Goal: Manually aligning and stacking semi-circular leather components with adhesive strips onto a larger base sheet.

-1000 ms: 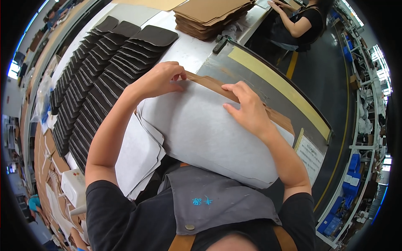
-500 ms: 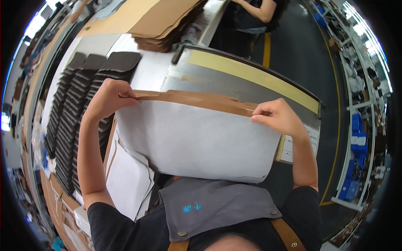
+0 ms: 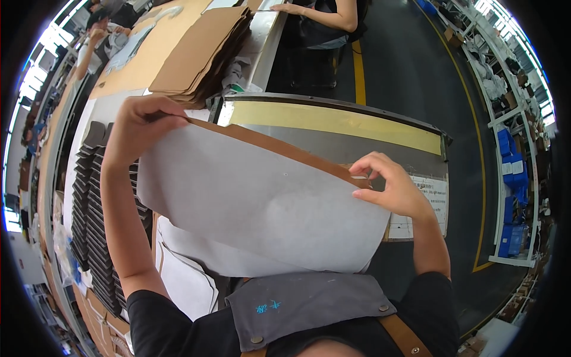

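A large grey-white sheet (image 3: 267,202) with a brown strip (image 3: 279,149) along its far edge hangs in front of me, slanting down to the right. My left hand (image 3: 146,128) pinches its far left corner between thumb and fingers. At the strip's right end is my right hand (image 3: 386,181), thumb and fingers spread apart around the edge; whether a fingertip touches it I cannot tell. Beneath the sheet's left side lie several white cut pieces (image 3: 184,282). Beyond the sheet stands a grey metal worktop (image 3: 321,146) with a yellow band (image 3: 333,126), partly hidden.
Dark ridged stacks (image 3: 98,208) stand on the table at left. A pile of brown sheets (image 3: 202,50) lies at the far left, near another person's arm (image 3: 330,18). Printed paper (image 3: 419,205) sits by my right wrist. Shelving with blue bins (image 3: 514,172) lines the right.
The sheet has tilted, its left corner rising and its right end dropping. My left hand has moved up and left; my right hand has lowered and its fingers have spread from their pinch.
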Action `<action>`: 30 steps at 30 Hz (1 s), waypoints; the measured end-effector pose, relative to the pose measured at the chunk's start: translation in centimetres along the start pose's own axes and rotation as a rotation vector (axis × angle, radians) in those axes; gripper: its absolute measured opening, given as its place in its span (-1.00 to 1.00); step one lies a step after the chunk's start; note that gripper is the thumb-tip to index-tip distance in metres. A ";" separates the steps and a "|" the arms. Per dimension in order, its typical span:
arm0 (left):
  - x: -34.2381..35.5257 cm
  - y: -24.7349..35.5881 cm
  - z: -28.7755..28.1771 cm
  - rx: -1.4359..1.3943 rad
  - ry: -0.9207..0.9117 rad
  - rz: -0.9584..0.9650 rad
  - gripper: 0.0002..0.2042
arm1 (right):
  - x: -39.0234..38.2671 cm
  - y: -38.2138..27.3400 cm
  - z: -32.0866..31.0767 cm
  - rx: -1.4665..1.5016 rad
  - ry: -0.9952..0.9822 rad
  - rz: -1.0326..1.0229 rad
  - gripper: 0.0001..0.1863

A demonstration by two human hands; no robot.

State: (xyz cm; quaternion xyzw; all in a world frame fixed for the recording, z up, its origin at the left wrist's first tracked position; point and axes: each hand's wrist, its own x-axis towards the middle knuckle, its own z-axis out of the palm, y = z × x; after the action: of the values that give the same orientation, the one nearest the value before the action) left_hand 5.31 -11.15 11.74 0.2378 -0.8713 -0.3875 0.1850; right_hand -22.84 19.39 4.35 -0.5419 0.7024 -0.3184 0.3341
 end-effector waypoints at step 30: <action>4.4 -4.0 20.1 0.602 -0.187 0.459 -0.55 | 3.0 9.1 -0.8 -0.620 0.402 -0.026 -0.61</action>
State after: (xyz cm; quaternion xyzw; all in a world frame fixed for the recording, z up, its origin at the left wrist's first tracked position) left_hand -7.38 -4.15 -3.39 0.0439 -0.9896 -0.0833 0.1085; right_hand -29.06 18.40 -2.93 -0.5531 0.8101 -0.1947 0.0053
